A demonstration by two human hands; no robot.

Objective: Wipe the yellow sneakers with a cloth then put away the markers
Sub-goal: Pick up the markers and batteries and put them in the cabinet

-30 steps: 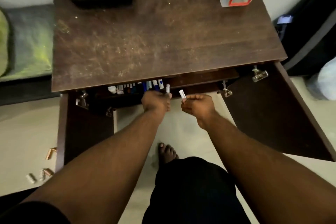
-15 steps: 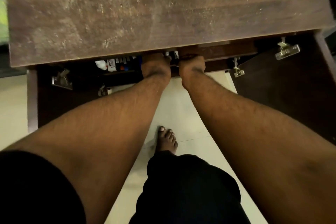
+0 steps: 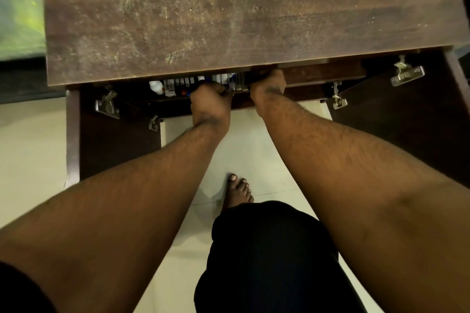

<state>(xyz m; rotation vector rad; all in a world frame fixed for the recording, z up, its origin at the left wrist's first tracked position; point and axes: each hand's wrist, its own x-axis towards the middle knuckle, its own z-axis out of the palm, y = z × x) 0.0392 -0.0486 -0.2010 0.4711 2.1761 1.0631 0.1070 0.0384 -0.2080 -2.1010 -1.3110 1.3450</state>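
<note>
- Standing at a scuffed brown cabinet (image 3: pixel 229 20), the person reaches both bare arms down under the front edge of its top.
- Both cabinet doors hang open: the left door (image 3: pixel 117 140) and the right door (image 3: pixel 407 122), each with metal hinges showing on its inner face, one being the hinge (image 3: pixel 407 74) at upper right.
- A row of markers (image 3: pixel 198 82) stands upright inside, just under the top's edge, caps in white, blue and dark tones; labels too small to read.
- The left hand (image 3: pixel 209 104) is curled into a loose fist, knuckles up, at the right end of the marker row and touching it. What it grips, if anything, cannot be told; the fingers fold out of view.
- The right hand (image 3: pixel 268 85) is pushed in under the top, just beside the left, with only its back and wrist showing. Fingers hidden; spread or closed cannot be told.
- A shelf (image 3: pixel 325 72) runs to the right of the right hand, inside the cabinet.
- Below, a bare foot (image 3: pixel 237 192) rests on the pale tiled floor (image 3: pixel 30 155) between the open doors, and a knee in black cloth (image 3: pixel 267 256) sits under the arms.
- A green blurred cushion (image 3: pixel 20 7) lies at far left, beside the cabinet.
- No sneakers or cloth in view.
</note>
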